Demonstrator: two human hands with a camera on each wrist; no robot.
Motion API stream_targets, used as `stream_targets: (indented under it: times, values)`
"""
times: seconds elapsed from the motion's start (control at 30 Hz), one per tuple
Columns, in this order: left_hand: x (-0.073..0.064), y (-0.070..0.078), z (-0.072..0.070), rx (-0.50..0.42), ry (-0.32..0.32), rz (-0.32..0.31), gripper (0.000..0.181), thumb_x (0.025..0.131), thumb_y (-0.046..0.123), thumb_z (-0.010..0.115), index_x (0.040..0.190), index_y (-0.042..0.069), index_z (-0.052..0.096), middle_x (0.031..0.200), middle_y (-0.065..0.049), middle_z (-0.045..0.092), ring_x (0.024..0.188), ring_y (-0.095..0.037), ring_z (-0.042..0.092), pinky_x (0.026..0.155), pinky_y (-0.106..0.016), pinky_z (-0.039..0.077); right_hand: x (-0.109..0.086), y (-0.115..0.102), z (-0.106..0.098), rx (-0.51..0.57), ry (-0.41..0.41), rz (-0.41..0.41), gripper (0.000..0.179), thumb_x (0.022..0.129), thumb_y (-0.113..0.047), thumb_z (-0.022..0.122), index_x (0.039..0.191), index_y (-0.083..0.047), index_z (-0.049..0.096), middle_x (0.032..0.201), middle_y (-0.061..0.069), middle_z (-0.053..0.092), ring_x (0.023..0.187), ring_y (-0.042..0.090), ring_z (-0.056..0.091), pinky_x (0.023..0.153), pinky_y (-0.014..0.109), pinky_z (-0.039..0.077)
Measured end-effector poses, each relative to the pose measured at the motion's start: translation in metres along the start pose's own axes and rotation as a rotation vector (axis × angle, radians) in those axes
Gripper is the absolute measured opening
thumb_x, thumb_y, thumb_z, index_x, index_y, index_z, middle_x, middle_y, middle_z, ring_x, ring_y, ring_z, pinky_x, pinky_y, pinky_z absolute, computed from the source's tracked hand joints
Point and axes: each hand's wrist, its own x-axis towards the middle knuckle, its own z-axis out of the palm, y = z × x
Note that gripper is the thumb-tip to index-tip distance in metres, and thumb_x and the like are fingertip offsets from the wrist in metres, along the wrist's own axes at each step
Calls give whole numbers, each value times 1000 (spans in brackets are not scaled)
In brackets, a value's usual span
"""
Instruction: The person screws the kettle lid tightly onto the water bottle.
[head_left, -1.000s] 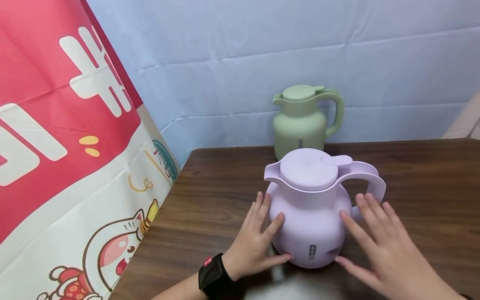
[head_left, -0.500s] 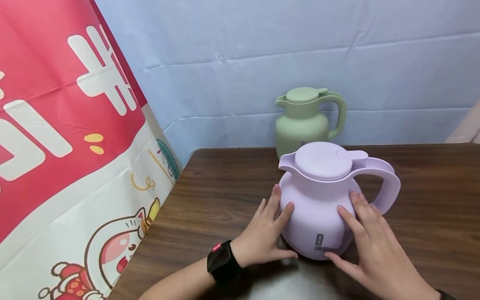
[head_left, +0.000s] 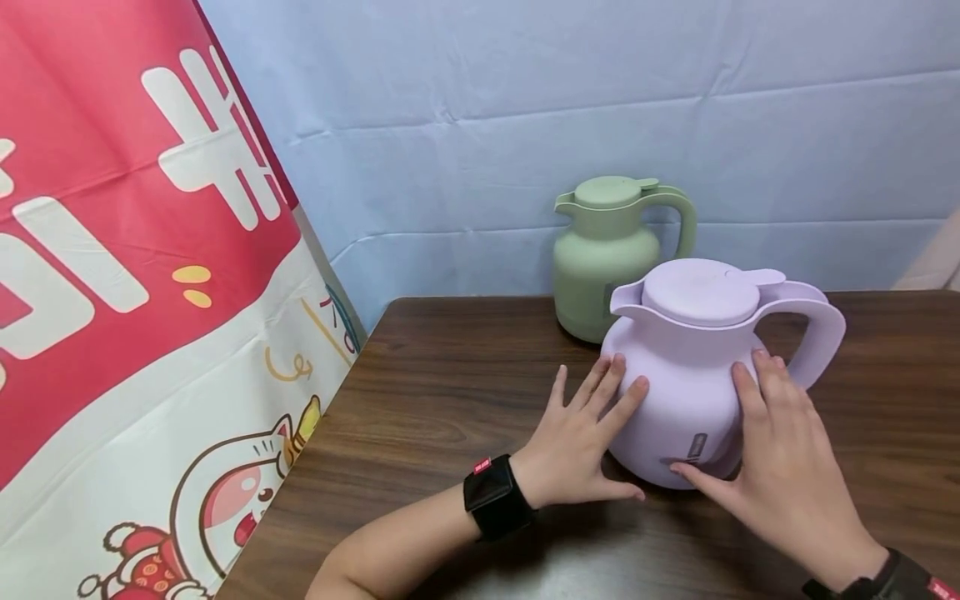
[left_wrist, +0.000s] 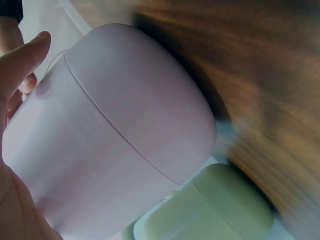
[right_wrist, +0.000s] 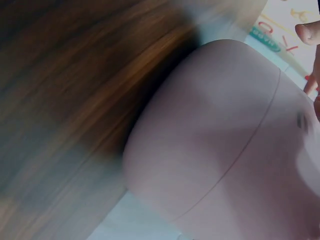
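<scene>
A lilac insulated jug stands between my two hands, its spout to the left and its handle to the right. Spread fingers of my left hand touch its left side. My right hand lies along the right side of the body below the handle, thumb toward the small grey label on the front. The left wrist view has the jug's rounded base close to the wooden surface; whether it touches cannot be told. Behind it is a sage-green jug of the same shape, partly hidden.
The dark wooden table ends at a pale blue cloth backdrop. A red and white printed cloth with cartoon figures hangs along the left edge. Black straps with red tags circle both wrists.
The lilac jug has moved to the right and away from me, with both hands moving along with it. My right fingers have come against its side. The green jug has stayed put.
</scene>
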Motion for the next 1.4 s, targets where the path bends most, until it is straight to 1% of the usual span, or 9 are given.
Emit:
stream_targets:
  times: [0.1, 0.23, 0.4, 0.73, 0.97, 1.13, 1.2, 1.27, 1.4]
  values:
    - [11, 1, 3, 61, -11, 1, 126, 65, 79, 63, 153, 9, 6, 156, -11, -17, 143, -24, -11, 107, -63, 10, -2, 8, 1, -28, 0, 24, 104, 82, -79, 37, 138, 8, 31, 142, 33, 32, 127, 50, 32, 108, 55, 21]
    - [26, 5, 5, 118, -29, -12, 131, 65, 82, 59, 153, 7, -3, 156, -8, -18, 143, -22, -14, 109, -60, 6, -3, 19, 3, -73, -36, 68, 110, 80, -82, 34, 138, 12, 31, 142, 34, 29, 126, 54, 31, 104, 59, 24]
    - [46, 11, 8, 161, -62, -46, 137, 62, 85, 57, 150, 8, -14, 155, -6, -22, 142, -18, -17, 110, -55, 15, -3, 32, 6, -132, -30, 93, 112, 80, -82, 28, 138, 14, 30, 141, 36, 29, 125, 56, 30, 99, 65, 26]
    - [89, 24, 22, 274, -167, -121, 142, 59, 86, 59, 148, 7, -18, 152, -6, -27, 140, -17, -20, 108, -49, 25, -1, 58, 15, -192, -59, 295, 130, 65, -95, 24, 142, 10, 25, 147, 33, 22, 135, 47, 22, 104, 65, 15]
    - [121, 25, 32, 280, -188, -150, 143, 57, 87, 58, 149, 9, -18, 153, -4, -25, 142, -15, -14, 110, -49, 20, -1, 81, 22, -190, -25, 347, 132, 63, -96, 25, 143, 9, 24, 148, 31, 20, 134, 50, 21, 102, 67, 15]
    - [138, 23, 38, 241, -189, -146, 136, 58, 87, 58, 150, 22, -18, 155, -2, -23, 143, -14, -9, 109, -49, 20, -1, 97, 25, -143, -52, 414, 134, 60, -97, 28, 144, 8, 20, 150, 30, 14, 136, 49, 14, 104, 66, 12]
    - [144, 22, 39, 230, -191, -143, 133, 58, 87, 58, 150, 28, -17, 156, -1, -21, 143, -13, -6, 109, -48, 21, -1, 104, 26, -122, -67, 440, 135, 60, -96, 35, 144, 8, 19, 151, 30, 13, 137, 48, 12, 105, 65, 11]
    - [149, 23, 40, 231, -200, -147, 132, 58, 87, 59, 150, 30, -17, 156, -1, -20, 143, -13, -5, 109, -48, 22, -1, 109, 26, -112, -73, 451, 131, 61, -88, 54, 145, 7, 19, 151, 29, 13, 138, 48, 11, 105, 65, 11]
    - [160, 25, 42, 237, -227, -173, 133, 57, 86, 61, 149, 31, -18, 157, 1, -18, 143, -12, -4, 109, -46, 21, -1, 117, 29, -119, -82, 481, 122, 58, -43, 86, 147, 5, 17, 151, 30, 12, 138, 48, 12, 104, 66, 12]
